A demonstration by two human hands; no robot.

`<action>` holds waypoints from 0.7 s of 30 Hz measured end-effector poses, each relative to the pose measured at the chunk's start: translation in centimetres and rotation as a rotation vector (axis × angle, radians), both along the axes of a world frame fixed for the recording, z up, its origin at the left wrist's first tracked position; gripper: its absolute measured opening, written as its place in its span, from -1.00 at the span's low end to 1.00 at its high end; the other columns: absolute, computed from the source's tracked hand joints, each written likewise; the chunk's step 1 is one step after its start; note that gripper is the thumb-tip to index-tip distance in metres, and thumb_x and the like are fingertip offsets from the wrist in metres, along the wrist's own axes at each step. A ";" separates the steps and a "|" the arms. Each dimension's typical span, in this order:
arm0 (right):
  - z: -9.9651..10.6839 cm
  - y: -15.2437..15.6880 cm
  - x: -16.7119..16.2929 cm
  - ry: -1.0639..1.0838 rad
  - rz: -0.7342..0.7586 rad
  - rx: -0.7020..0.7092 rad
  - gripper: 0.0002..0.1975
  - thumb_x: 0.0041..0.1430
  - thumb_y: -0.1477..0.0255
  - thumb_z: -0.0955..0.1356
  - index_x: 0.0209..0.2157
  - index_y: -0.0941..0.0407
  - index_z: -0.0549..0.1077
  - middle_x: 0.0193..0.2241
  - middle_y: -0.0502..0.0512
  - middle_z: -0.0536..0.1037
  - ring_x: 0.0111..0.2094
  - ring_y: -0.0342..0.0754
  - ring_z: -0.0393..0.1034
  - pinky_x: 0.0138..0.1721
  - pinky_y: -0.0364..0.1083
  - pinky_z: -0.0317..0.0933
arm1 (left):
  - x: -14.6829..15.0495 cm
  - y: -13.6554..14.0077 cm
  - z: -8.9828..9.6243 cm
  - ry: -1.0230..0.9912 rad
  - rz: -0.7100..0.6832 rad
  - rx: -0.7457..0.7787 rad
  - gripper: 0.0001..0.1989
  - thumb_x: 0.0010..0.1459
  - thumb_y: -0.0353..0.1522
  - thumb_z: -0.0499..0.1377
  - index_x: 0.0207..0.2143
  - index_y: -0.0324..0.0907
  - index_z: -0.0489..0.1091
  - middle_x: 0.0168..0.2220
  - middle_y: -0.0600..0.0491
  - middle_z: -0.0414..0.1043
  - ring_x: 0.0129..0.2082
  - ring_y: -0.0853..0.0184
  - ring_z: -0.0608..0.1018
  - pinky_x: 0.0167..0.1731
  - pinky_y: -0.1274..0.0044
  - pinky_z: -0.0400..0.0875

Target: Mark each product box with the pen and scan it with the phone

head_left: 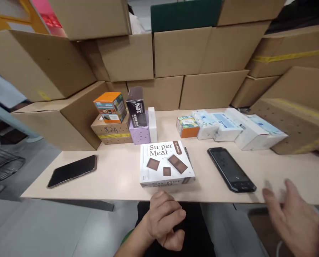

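My left hand (166,223) is held over my lap at the table's front edge, its fingers curled in and nothing visible in them. Just beyond it a white Su-per Meal box (163,164) with pictures of chocolate squares lies flat on the table. A dark pen (187,157) shows partly from behind that box's right side. At the lower right is my right hand (295,217), blurred, its thumb and fingers apart and empty. Nearest to it lies a black rugged handheld device (231,169), apart from the fingers.
A black smartphone (72,171) lies at the table's left. Behind stand an orange box (112,107) on a small carton (114,134), and a dark box (136,107) on a lilac box (140,134). White-blue packs (226,126) line the back right. Stacked cartons (181,50) wall the back.
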State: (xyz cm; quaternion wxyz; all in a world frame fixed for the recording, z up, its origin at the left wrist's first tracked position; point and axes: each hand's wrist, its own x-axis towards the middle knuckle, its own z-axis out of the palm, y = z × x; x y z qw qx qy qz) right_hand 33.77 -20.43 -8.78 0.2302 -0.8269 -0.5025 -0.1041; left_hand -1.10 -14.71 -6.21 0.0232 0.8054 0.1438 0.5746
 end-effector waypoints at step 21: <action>1.2 6.0 -6.3 -0.025 0.107 -0.054 -0.12 0.19 -0.05 0.17 0.29 0.37 0.15 -0.17 0.46 0.47 -0.11 0.36 0.37 0.00 0.27 0.18 | 0.8 1.7 1.0 0.085 0.014 -0.473 -0.71 0.21 -0.31 0.07 -0.06 -0.21 0.41 -0.37 -0.05 0.49 -0.39 0.25 0.54 -0.41 0.45 0.44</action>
